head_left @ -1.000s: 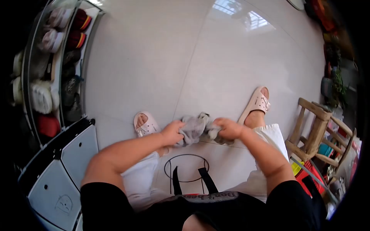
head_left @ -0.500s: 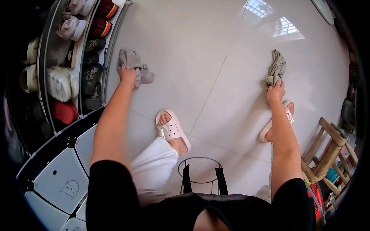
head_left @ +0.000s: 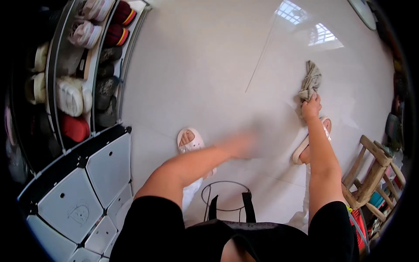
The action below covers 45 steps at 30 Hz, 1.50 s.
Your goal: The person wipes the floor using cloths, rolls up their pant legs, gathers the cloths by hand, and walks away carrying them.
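My left hand (head_left: pixel 241 143) is smeared by motion over the floor, between my feet. A blurred grey patch, the grey cloth (head_left: pixel 273 137), trails from its fingers. The outline of that cloth cannot be made out. Farther right, my right hand (head_left: pixel 311 107) is closed on one end of a bunched, olive-grey cloth (head_left: pixel 311 78). The rest of that cloth lies twisted on the tiles, stretching away from me. Pale pink slippers are on my feet; the left slipper (head_left: pixel 197 142) is partly covered by my left forearm, and the right slipper (head_left: pixel 301 150) is beside my right wrist.
Along the left stands a shoe rack (head_left: pixel 124 65) with several pairs of shoes, above white cabinet panels (head_left: pixel 109 168). A wooden chair (head_left: pixel 369 174) is at the right. Below me shows a round metal stool frame (head_left: pixel 227 181). Glossy light tiles (head_left: pixel 200 65) spread ahead.
My left hand has swept from beside the shoe rack rightward and nearer to me, the grey cloth moving with it. My right hand and its cloth have stayed nearly in place.
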Motion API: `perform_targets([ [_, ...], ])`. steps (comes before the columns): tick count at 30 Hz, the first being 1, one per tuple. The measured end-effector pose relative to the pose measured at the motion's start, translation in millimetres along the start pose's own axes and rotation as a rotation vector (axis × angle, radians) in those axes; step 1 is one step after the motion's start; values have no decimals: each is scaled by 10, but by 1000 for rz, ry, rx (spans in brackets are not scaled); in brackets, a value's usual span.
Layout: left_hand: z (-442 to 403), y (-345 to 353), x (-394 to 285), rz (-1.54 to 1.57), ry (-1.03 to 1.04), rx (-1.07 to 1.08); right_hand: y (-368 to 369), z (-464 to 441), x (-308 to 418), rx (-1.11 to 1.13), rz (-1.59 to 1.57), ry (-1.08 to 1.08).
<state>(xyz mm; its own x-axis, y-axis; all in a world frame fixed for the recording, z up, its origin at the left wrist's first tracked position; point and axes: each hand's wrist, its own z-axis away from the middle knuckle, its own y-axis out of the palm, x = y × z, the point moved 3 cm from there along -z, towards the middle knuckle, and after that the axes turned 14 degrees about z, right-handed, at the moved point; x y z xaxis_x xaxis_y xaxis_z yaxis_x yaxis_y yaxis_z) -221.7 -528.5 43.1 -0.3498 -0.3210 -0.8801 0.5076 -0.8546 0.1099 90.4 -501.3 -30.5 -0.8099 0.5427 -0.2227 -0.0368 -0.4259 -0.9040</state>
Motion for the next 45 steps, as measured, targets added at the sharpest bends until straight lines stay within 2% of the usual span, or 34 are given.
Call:
perform_targets([
  [1,107,60,-226,-46,-60,129,-46,22,8,7,-23,-15],
  [2,182,124,-148,-50,-57,124,-58,14,-31,1,-25,-18],
  [4,407,132,56,241,-189,99,6,-4,-25,10,-14,-19],
  [6,609,-226,-24,310,-188,22,14,-7,-19,-6,-36,-46],
  [8,828,-760,-311,695,-267,-89,-11,6,-20,8,-44,-21],
  [9,947,-1032,-298,684,-308,-211,29,-11,-38,-15,-44,-31],
  [10,1088,-1250,-203,878,-192,-291,38,-8,-24,-6,-51,-36],
  [11,1292,-1465,-222,735,-223,-520,-8,0,-11,-46,-18,-56],
  [13,1693,-1701,-59,641,-175,-832,-53,34,6,-71,5,-63],
  [15,2090,-1741,89,606,-261,-1195,-55,18,9,-67,5,-70],
  [16,2247,-1715,216,610,-279,-1198,-29,10,-7,-83,2,-69],
  [18,2555,-1694,595,580,-233,-1410,7,-3,-12,-103,11,-93],
  [19,2605,-1689,755,582,-238,-1412,-29,7,-3,-95,7,-89],
  [21,2708,-1701,1119,535,-642,-1595,-33,12,-3,-91,0,-78],
  [24,2388,-2045,1606,432,-725,-1650,42,-47,-42,-99,3,-54],
  [26,1785,-2358,1263,695,-477,-1692,103,-61,-84,-60,47,-44],
  [28,1395,-2935,1535,449,-437,-1726,32,-2,-43,-52,30,-36],
  [30,918,-3018,871,718,-306,-1673,-70,53,-3,-25,-14,-31],
  [32,514,-3320,969,-319,-352,-1477,-173,10,-8,-40,-79,-23],
  [34,159,-3112,543,-393,-313,-1236,-143,-357,-28,79,-337,-38],
  [35,-11,-3045,512,-465,-295,-1187,-370,-477,166,63,-424,-108],
  [36,-167,-2983,494,-538,-279,-1140,-507,-656,408,51,-376,-125],
  [38,-370,-2708,324,-558,-218,-1046,-824,-717,986,-117,-341,-386],
  [39,-435,-2549,243,-573,-167,-998,-852,-720,1237,-67,-258,-487],
  [40,-491,-2378,199,-582,-110,-956,-824,-650,1470,-120,-135,-578],
  [41,-513,-2208,223,-569,-133,-932,-1001,-308,1618,-36,-61,-589],
  [42,-558,-2045,214,-568,-66,-839,-1150,-14,1679,37,12,-603],
  [44,-618,-1718,175,-559,9,-754,-607,26,1656,-85,81,-744],
  [45,-586,-1473,168,-605,66,-701,-567,220,1560,-98,69,-788],
])
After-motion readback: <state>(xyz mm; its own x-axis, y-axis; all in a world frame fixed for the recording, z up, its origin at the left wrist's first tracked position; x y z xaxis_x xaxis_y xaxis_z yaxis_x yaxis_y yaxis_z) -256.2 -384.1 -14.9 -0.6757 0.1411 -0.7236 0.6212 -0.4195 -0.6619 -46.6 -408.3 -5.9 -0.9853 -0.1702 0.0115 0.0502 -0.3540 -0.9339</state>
